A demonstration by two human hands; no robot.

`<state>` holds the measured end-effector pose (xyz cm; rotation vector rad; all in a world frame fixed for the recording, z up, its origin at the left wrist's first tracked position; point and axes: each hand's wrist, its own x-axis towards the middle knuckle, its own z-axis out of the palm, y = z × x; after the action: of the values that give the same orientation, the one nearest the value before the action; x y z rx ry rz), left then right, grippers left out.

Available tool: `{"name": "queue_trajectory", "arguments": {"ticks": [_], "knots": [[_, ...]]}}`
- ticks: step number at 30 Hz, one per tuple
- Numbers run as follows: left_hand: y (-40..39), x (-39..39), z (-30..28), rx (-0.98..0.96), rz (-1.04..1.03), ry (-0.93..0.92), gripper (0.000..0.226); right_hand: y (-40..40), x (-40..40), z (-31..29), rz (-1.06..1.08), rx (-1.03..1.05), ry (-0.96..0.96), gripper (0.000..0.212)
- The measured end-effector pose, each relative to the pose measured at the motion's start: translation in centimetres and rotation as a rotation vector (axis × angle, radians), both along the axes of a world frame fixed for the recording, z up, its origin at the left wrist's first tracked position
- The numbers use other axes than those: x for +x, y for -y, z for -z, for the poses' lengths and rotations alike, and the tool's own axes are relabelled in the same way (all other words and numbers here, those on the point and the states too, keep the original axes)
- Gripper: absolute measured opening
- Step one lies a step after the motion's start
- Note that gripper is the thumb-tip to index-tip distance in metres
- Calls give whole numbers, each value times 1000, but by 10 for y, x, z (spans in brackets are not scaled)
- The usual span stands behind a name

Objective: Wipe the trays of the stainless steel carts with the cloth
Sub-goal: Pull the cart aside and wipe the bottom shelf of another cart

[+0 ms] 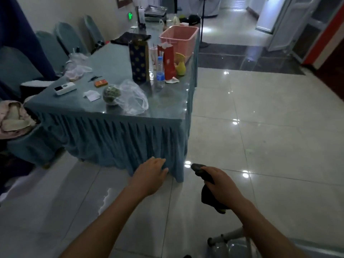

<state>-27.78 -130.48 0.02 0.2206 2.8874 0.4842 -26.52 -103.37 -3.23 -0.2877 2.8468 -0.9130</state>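
Observation:
My right hand (222, 185) is closed around a dark cloth (207, 197), which hangs bunched below the fist, over the tiled floor. My left hand (149, 174) is stretched forward with fingers loosely curled and nothing in it, in front of the lower hem of the blue table skirt (115, 142). A stack of stainless steel trays (155, 11) lies at the far end of the long table. No cart is clearly in view; only a metal frame with a small wheel (226, 237) shows at the bottom right.
The long blue-skirted table carries a pink basket (179, 40), gift bags (139, 61), a water bottle (160, 72), plastic bags (133, 97) and small items. Covered chairs (61, 40) line its left side. Glossy tiled floor (270, 136) stretches right toward open doors (290, 23).

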Motion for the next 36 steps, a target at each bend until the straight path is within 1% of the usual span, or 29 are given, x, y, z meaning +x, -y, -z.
{"name": "queue_trajectory", "arguments": {"ticks": [3,6,8,12,20,23,26,29,36], "knots": [[-32,-44,-6,3,51,-24,52,-30,-28,-7,60,6,-7,45],[-69,-82,-11,-7,128,-53,43,-60,-52,-12,135,-18,-11,44],[-91,-107,-10,-7,193,-54,42,-79,-68,-9,202,-27,-17,43],[-126,-166,-2,0,296,-45,49,-111,-99,4,286,-17,0,41],[-178,-300,11,20,469,-24,53,-154,-173,9,492,-7,27,40],[-208,-342,11,-7,566,-44,53,-170,-195,6,578,-27,15,42],[-243,-370,9,-9,650,-22,54,-187,-206,7,673,-66,18,42],[-285,-389,6,-6,745,-12,53,-214,-213,13,736,-46,35,42],[-419,-422,3,-4,941,-5,53,-313,-219,25,878,-58,38,35]]}}
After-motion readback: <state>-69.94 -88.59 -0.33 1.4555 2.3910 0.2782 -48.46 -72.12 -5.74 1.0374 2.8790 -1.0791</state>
